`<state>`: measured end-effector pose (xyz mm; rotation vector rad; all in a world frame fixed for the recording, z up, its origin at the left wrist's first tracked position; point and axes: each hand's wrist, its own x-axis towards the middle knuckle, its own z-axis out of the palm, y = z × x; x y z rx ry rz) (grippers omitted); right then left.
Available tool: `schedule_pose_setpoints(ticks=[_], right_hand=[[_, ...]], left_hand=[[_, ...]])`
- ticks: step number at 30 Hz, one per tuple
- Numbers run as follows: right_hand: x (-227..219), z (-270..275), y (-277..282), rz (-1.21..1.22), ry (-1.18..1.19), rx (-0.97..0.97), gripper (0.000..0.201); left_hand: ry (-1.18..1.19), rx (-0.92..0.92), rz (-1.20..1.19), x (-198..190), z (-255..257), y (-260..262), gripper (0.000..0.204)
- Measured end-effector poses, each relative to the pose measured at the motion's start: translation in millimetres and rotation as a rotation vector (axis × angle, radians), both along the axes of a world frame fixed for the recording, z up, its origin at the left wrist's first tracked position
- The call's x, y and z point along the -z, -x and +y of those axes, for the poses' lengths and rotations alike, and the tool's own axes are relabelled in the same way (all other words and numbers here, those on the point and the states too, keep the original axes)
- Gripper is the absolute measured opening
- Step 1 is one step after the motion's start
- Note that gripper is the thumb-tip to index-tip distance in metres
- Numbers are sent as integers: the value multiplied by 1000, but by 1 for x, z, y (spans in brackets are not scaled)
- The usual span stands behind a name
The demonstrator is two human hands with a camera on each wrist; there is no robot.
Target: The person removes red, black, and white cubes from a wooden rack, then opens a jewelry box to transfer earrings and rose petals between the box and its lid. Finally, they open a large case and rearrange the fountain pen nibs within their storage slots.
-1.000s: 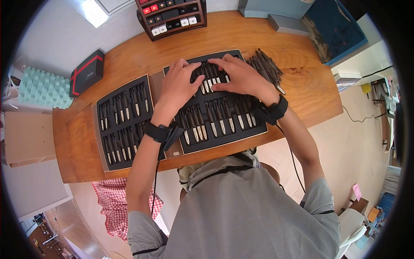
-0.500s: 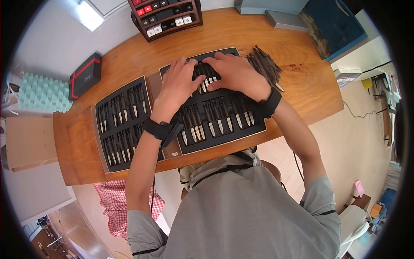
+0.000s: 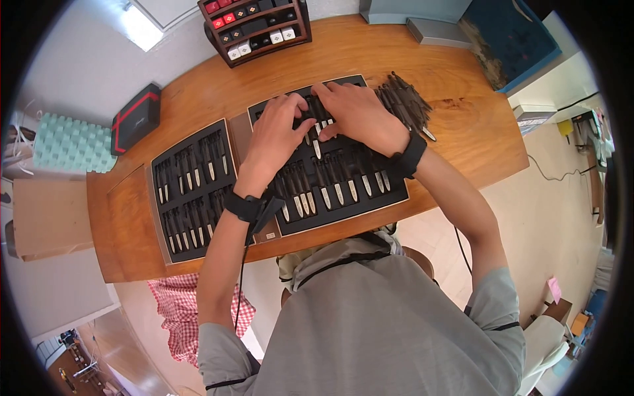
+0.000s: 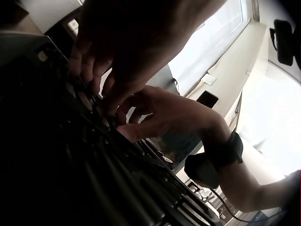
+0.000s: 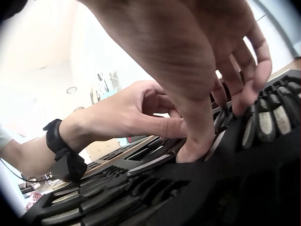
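Observation:
Rows of slim dark pieces with pale tips fill the black tray point(image 3: 284, 223). Both hands are over its upper section. My left hand point(image 3: 272, 135) has bent fingers beside a pale-tipped piece point(image 3: 317, 149) that sticks out below its row; whether they grip it is hidden. My right hand point(image 3: 363, 119) is on the other side, its thumb close to that piece. In the right wrist view, the right thumb point(image 5: 195, 149) rests down at the tray, apart from its fingers point(image 5: 249, 87), and the left thumb point(image 5: 164, 127) lies against it. The left wrist view is dark.
A second filled tray point(image 3: 193, 191) lies at the left. Loose dark pieces point(image 3: 406, 102) are piled right of the trays. Behind stand a small rack point(image 3: 254, 30), a black box with red ribbon point(image 3: 137, 119) and a blue box point(image 3: 508, 46).
One pale-tipped piece between the hands now extends further toward the body than its row. My left fingers are bent more, and my right hand has shifted slightly left.

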<state>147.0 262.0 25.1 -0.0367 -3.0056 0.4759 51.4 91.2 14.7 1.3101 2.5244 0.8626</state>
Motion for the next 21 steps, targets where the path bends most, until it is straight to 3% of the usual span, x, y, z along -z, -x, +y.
schedule_pose_setpoints(ticks=[3,21], right_hand=[[2,-2,-2,9,13,13,74],[6,0,-5,9,90,43,74]], left_hand=[[1,1,83,16,-2,7,30],[162,-3,-22,5,5,10,30]])
